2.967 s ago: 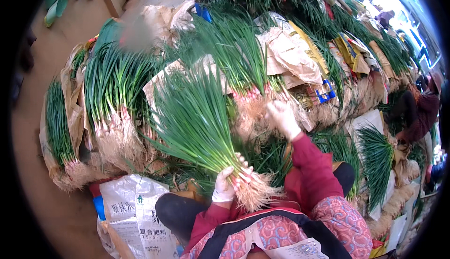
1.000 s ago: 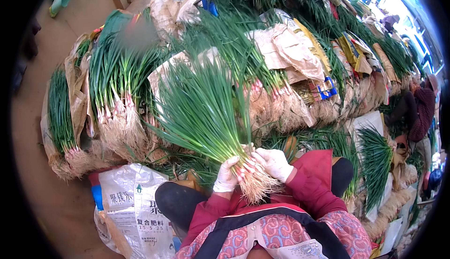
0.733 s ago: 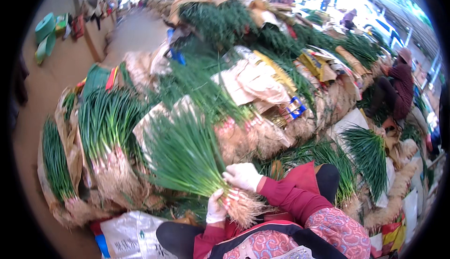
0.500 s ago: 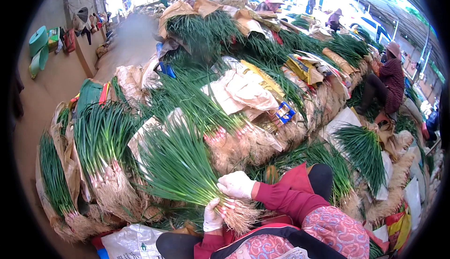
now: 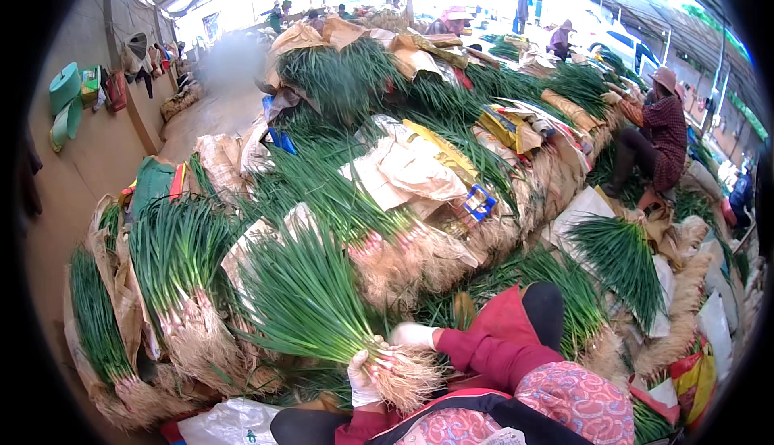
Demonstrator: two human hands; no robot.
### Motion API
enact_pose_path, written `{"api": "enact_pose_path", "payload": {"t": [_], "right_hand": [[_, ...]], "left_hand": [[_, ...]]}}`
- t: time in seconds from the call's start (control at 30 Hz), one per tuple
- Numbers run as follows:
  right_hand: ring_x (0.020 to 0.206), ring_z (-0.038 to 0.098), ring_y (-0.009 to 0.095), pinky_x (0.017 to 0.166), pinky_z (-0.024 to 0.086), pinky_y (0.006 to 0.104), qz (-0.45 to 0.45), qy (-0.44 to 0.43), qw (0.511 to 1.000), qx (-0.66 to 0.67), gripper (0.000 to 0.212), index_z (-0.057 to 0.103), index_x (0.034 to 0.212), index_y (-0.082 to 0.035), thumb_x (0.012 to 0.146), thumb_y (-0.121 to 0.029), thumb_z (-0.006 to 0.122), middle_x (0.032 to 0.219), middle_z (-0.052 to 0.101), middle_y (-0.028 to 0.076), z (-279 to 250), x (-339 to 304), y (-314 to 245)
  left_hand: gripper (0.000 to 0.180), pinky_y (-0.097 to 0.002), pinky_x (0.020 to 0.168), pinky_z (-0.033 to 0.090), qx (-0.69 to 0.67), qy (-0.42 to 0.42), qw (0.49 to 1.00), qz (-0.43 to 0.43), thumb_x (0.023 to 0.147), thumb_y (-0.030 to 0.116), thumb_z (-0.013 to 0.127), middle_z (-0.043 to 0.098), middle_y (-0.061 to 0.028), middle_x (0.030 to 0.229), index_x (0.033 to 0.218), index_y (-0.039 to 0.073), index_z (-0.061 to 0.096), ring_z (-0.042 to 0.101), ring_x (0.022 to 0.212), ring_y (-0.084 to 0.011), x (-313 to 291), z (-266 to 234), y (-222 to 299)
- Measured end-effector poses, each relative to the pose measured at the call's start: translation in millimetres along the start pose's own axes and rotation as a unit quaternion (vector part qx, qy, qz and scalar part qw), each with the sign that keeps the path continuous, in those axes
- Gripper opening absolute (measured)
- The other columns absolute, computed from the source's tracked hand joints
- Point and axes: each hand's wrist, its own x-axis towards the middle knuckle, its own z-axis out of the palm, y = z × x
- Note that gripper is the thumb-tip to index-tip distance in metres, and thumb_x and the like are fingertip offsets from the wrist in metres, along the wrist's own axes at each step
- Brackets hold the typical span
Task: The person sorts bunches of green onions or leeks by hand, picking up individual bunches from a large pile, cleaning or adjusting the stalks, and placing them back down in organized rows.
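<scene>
A big bunch of spring onions (image 5: 310, 304) lies slanting in front of me, its long green leaves fanned up and to the left. Pinkish bulbs and a tangle of pale roots (image 5: 409, 380) point down toward my lap. My left hand (image 5: 363, 379), in a white glove, is closed around the bunch near the bulbs, with its thumb on top. At the upper right edge of the bulbs is my right hand (image 5: 414, 335), also white-gloved. Its fingers are smeared and partly hidden against the bunch, so their grip does not show.
Wrapped spring onion bundles (image 5: 173, 259) stand at left; a long heap (image 5: 443, 259) of them runs away to the right, topped with paper sacks (image 5: 411, 167). A loose bunch (image 5: 621, 259) lies at right. Beyond it sits a co-worker (image 5: 665, 131). A white plastic sack (image 5: 226, 422) lies near my knee.
My right hand has slid from the top of the stems down toward the bulbs. My left hand keeps its hold on the spring onions. The view has shifted slightly.
</scene>
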Motion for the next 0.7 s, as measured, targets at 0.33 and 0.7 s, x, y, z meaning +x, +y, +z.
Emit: {"api": "enact_pose_path", "payload": {"t": [0.33,0.7], "right_hand": [[0.048,0.050,0.010,0.046,0.043,0.0257,0.151,0.100,0.806,0.564,0.027,0.060,0.072,-0.005,0.084,-0.029,0.063,0.062,0.056,0.000,-94,10,-81],[0.049,0.045,0.006,0.044,0.036,0.0200,0.162,0.074,0.605,0.776,0.019,0.058,0.074,-0.010,0.088,-0.023,0.057,0.060,0.052,-0.004,-54,7,-84]], "left_hand": [[0.050,-0.0447,0.086,0.049,0.021,0.061,0.997,0.052,0.076,0.018,0.056,0.056,-0.0193,0.116,0.117,-0.008,0.047,0.058,0.101,-0.0305,-5,0,-5],[0.046,-0.0411,0.085,0.048,0.069,0.053,0.996,0.006,0.077,0.022,0.056,0.061,-0.0162,0.100,0.115,-0.004,0.050,0.061,0.092,-0.0291,-9,-34,0]]}}
